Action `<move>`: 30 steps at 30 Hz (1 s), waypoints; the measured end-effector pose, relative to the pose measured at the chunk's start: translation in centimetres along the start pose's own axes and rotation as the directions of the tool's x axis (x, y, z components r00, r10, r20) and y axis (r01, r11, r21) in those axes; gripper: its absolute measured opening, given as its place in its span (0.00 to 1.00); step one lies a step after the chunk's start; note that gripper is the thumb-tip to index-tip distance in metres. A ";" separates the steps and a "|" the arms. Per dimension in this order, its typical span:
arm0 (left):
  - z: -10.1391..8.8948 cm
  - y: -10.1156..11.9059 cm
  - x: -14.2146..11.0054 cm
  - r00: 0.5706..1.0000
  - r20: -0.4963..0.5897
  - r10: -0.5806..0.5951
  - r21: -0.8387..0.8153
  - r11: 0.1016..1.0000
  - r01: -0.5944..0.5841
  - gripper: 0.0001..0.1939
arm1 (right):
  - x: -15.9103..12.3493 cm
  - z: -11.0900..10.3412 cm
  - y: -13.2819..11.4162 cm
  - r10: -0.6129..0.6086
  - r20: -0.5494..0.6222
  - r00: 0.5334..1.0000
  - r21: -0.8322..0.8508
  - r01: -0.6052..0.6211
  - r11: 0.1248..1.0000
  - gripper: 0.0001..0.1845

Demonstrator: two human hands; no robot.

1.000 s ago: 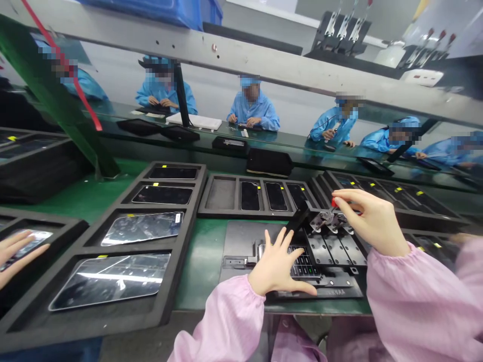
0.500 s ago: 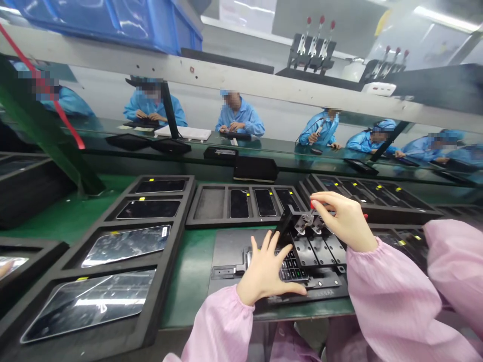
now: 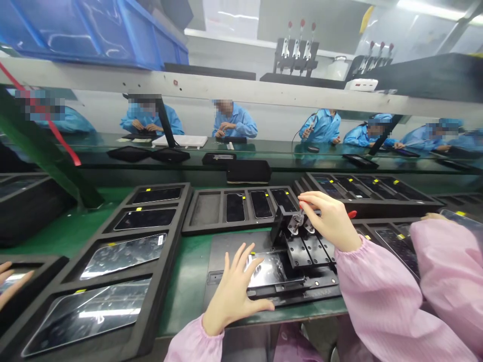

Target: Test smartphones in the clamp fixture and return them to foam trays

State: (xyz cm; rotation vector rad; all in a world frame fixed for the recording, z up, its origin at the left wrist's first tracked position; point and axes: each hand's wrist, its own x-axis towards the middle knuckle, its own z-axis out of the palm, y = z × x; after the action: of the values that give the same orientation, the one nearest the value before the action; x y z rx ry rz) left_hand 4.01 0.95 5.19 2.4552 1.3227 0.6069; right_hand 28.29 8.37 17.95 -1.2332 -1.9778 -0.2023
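The left hand [image 3: 234, 296] had its fingers spread, gripping nothing; whether they touched the glossy panel [image 3: 269, 269] could not be told. That panel lay in the black clamp fixture [image 3: 320, 286], just right of those fingers, its left end partly hidden behind them. Its long axis seemed to run crosswise, away from the left fingers toward the clamp plates [image 3: 299, 251]. The left hand was nearer; the right hand [image 3: 334, 221] was above and farther right, its fingers pinching a red knob [image 3: 301, 205].

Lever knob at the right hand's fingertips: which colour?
The lever knob is red, clearest in the head view.
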 end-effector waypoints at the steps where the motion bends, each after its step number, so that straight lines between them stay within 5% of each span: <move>1: 0.0 0.0 -0.1 1.000 -0.002 -0.001 0.003 1.000 0.001 0.43 | 0.0 0.0 0.0 -0.007 -0.011 1.000 0.000 0.007 1.000 0.09; 17: 0.0 -0.4 -0.8 0.981 -0.154 -0.121 0.091 0.987 0.136 0.32 | -0.1 0.4 -0.2 -0.065 -0.063 0.996 -0.042 0.063 0.997 0.10; 23: 0.7 -1.2 -1.9 0.980 -0.098 -0.171 -0.143 0.977 0.156 0.35 | -6.3 -0.1 -2.9 -0.033 -0.240 0.970 -0.072 0.016 0.997 0.10; 30: 1.3 -1.5 -2.1 0.976 -0.095 -0.195 -0.246 0.955 0.167 0.39 | -11.4 3.5 -2.7 -0.079 -0.171 0.982 -0.144 0.055 0.988 0.14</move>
State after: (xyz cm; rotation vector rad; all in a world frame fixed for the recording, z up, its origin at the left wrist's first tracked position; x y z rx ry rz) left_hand 2.51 -0.02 2.96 2.1096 1.4107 0.8216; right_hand 26.80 0.82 8.40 -1.1924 -1.8780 -0.4741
